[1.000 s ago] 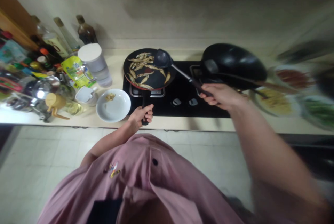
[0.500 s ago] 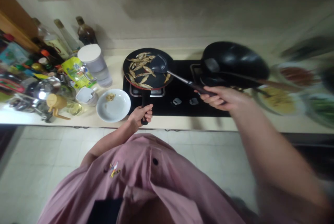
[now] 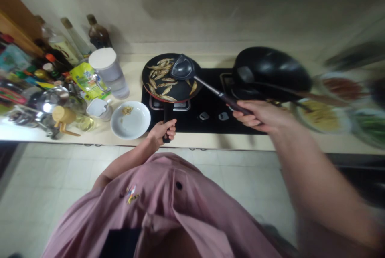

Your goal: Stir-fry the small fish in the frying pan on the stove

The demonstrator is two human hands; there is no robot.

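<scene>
My left hand (image 3: pixel 163 132) is wrapped round the black handle of a frying pan (image 3: pixel 177 90), which rests on the left burner. Several small browned fish (image 3: pixel 161 73) lie in the pan, mostly on its left side, with one or two by the right rim. My right hand (image 3: pixel 255 114) grips the dark handle of a spatula (image 3: pixel 184 67). Its broad black blade is over the right half of the pan and hides part of the far rim. Whether the blade touches the pan I cannot tell.
Left of the pan is a white plate (image 3: pixel 130 121) with chopped bits, beside a lidded water jug (image 3: pixel 108 71) and bottles (image 3: pixel 98 33). A black wok (image 3: pixel 270 71) sits on the right burner. Beyond it are plates of yellow food (image 3: pixel 323 115) and greens (image 3: pixel 373 123).
The spatula blade has shifted slightly up and tilted, now nearer the pan's far rim. My right hand has moved a little to the right. My left hand keeps its grip on the pan handle.
</scene>
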